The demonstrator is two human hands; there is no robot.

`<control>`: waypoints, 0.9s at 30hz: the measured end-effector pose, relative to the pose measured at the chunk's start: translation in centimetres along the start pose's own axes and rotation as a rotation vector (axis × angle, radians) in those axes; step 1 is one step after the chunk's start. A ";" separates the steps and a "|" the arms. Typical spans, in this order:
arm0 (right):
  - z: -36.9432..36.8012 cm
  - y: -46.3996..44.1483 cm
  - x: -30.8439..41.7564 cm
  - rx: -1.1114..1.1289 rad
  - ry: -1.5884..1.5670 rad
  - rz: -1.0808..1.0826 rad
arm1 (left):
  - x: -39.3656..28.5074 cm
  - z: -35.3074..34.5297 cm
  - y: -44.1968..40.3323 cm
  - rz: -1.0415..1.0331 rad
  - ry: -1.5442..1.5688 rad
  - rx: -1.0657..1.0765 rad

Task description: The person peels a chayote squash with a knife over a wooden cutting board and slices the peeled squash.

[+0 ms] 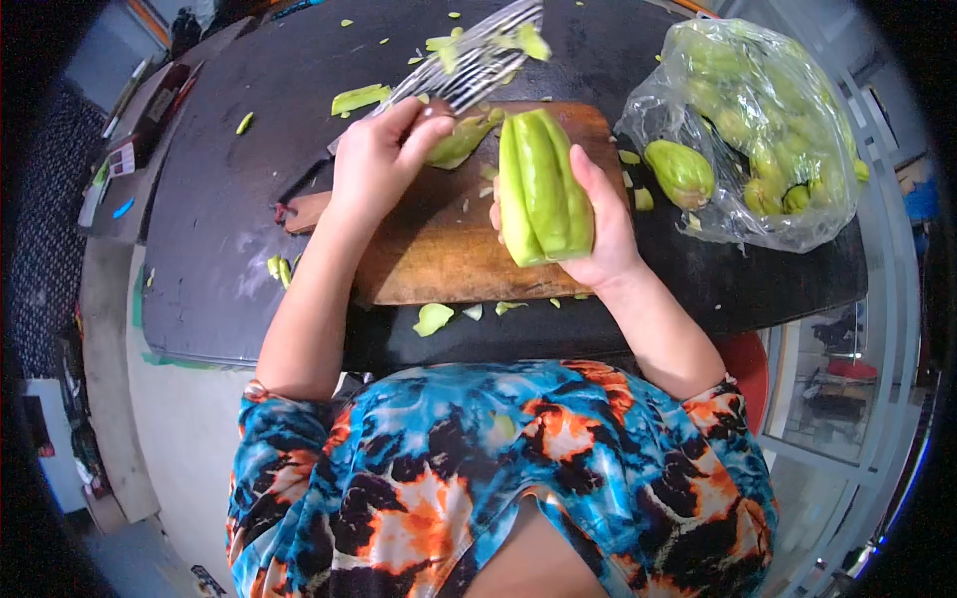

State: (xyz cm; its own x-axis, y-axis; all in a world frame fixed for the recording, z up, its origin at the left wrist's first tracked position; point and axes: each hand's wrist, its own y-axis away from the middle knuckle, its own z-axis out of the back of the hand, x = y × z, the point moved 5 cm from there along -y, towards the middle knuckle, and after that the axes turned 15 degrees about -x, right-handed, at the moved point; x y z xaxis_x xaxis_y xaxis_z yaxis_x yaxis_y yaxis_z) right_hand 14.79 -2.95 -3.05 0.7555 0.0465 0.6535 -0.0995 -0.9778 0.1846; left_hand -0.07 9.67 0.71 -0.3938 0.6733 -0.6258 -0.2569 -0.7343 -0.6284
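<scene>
My left hand (384, 154) is closed around the dark handle of a knife (478, 55). Its wide, striped-looking blade points up and to the right, and green scraps cling to it. In my right hand (608, 219) is a pale green chayote (546, 189), deeply grooved, with its flat-looking end facing me. I hold it above the wooden cutting board (439, 264). Another green piece (459, 143) lies on the board behind my left hand, which partly hides it. The blade and the chayote are apart.
A clear plastic bag (688, 60) full of chayotes lies on the dark table (219, 199) at the right. One unpeeled chayote (680, 172) rests at its mouth. Green peelings (434, 319) are scattered around the board. The table's front edge is close to my body.
</scene>
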 end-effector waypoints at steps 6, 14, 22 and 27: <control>4.7 -3.1 2.9 -0.064 -0.367 -0.014 | -4.7 -0.8 2.6 -0.092 0.149 0.248; 3.5 -0.7 2.7 -0.091 -0.309 -0.159 | -10.7 -2.1 5.3 -0.584 0.173 0.329; 4.0 -0.9 2.6 -0.196 -0.285 -0.112 | -10.1 -3.1 5.9 -0.576 0.133 0.327; 5.6 -2.9 3.4 0.039 -0.385 -0.027 | -7.9 -2.3 4.0 -0.492 0.047 0.294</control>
State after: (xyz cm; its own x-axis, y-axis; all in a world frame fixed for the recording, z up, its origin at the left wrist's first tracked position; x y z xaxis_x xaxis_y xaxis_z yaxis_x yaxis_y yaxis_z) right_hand 21.26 -1.14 -5.51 0.9460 -0.0006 0.3243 -0.0573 -0.9846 0.1654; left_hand 4.07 1.61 2.13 -0.1276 0.9399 -0.3167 -0.6372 -0.3224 -0.7000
